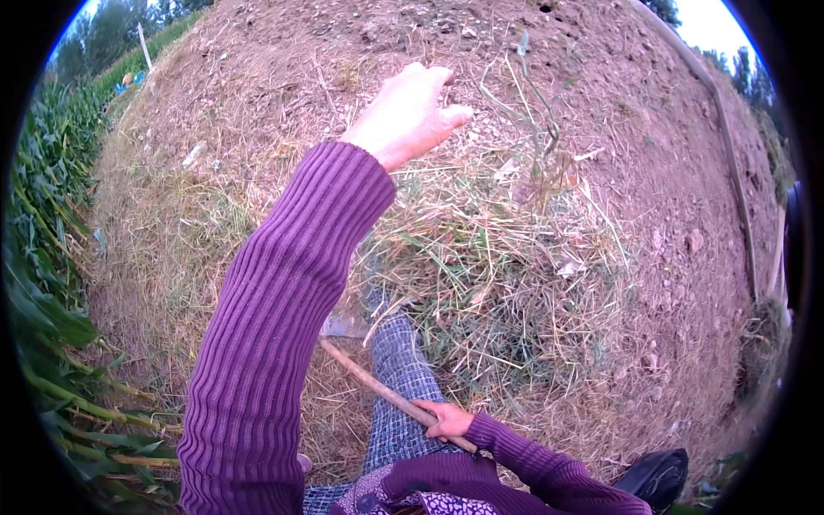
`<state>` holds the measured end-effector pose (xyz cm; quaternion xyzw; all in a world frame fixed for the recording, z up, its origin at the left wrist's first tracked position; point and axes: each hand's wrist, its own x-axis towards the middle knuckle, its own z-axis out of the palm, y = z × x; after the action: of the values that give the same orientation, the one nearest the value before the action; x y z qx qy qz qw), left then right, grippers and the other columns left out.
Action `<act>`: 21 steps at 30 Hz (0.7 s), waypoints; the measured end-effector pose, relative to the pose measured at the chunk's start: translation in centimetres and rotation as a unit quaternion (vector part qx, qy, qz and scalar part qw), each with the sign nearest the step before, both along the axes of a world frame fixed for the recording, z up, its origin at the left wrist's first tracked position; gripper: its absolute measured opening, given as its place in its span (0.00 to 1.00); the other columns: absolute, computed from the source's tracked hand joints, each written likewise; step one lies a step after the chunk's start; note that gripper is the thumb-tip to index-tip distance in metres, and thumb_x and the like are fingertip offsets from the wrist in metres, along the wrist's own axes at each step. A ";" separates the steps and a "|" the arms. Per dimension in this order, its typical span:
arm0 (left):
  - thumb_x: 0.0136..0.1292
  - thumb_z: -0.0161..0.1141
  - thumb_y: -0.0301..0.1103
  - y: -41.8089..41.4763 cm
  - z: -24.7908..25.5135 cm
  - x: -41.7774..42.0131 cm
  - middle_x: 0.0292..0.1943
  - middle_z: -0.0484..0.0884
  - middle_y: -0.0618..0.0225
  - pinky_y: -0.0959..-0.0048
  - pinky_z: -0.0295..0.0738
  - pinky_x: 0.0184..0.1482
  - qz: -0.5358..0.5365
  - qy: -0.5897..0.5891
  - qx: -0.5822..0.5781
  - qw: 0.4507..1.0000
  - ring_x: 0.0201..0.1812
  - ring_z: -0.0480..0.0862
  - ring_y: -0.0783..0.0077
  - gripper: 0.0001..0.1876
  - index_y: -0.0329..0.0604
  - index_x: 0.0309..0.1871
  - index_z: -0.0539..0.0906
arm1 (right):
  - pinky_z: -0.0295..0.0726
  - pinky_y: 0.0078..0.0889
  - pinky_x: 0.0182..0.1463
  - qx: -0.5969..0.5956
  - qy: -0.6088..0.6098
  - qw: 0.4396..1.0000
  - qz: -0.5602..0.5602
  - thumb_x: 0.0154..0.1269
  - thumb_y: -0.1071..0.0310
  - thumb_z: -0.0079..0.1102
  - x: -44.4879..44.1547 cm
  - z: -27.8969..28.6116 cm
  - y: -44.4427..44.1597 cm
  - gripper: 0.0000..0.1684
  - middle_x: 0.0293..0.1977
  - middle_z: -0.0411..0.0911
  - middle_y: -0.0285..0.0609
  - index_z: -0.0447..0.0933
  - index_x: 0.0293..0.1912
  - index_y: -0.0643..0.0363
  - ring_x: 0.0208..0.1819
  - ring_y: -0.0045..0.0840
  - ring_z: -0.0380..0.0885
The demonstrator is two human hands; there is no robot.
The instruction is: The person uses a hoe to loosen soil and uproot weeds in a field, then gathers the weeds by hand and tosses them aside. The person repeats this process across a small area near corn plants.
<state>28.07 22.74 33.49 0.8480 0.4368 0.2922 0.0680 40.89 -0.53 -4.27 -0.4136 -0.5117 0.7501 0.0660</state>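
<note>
My left hand [412, 116] reaches out over the dirt ground, past a heap of cut grass [515, 302]. Its fingers are bent, with the thumb apart from the forefinger, and nothing shows between them. Low in front of my body, my right hand [444, 420] grips a wooden handle [376, 386] near its end. The handle slants up to the left, across my checked trouser leg [405, 367], and passes behind my left sleeve [283, 290]. A flat grey piece [346, 325] shows beside that sleeve; whether it belongs to the handle I cannot tell.
Tall green maize plants [48, 257] line the left side. A long hose or pipe [724, 122] curves down the right. A thin weed stem [537, 103] stands beyond the heap. One black shoe [656, 476] is at lower right. A pale post [144, 46] rises far left.
</note>
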 end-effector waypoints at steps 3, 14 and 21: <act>0.59 0.56 0.34 -1.7 -6.7 -0.3 0.48 0.73 0.59 0.65 0.74 0.51 -0.038 -0.021 -0.058 0.997 0.47 0.77 0.66 0.18 0.42 0.53 0.72 | 0.76 0.20 0.20 0.010 -0.024 0.999 -0.030 0.48 0.78 0.57 1.8 0.5 0.0 0.49 0.34 0.75 0.46 0.45 0.68 0.50 0.17 0.17 0.71; 0.56 0.56 0.37 -23.6 -35.9 -22.1 0.42 0.78 0.51 0.61 0.71 0.49 0.102 0.169 -0.389 0.900 0.46 0.77 0.54 0.17 0.41 0.49 0.75 | 0.70 0.20 0.19 0.035 -0.013 0.998 -0.050 0.46 0.83 0.58 -0.3 1.7 -0.8 0.48 0.25 0.72 0.40 0.48 0.66 0.61 0.16 0.17 0.70; 0.58 0.53 0.41 -34.5 -48.4 -18.4 0.42 0.79 0.51 0.58 0.71 0.48 0.041 0.083 -0.494 0.865 0.47 0.77 0.50 0.19 0.41 0.50 0.75 | 0.69 0.21 0.19 0.087 0.009 0.990 -0.110 0.43 0.87 0.55 -3.2 5.1 -1.1 0.48 0.30 0.73 0.42 0.49 0.65 0.62 0.17 0.18 0.70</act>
<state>9.64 -11.73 -14.87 0.7060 0.5623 -0.0304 0.4295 37.71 -1.64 0.81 -0.4533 -0.5259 0.6946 0.1884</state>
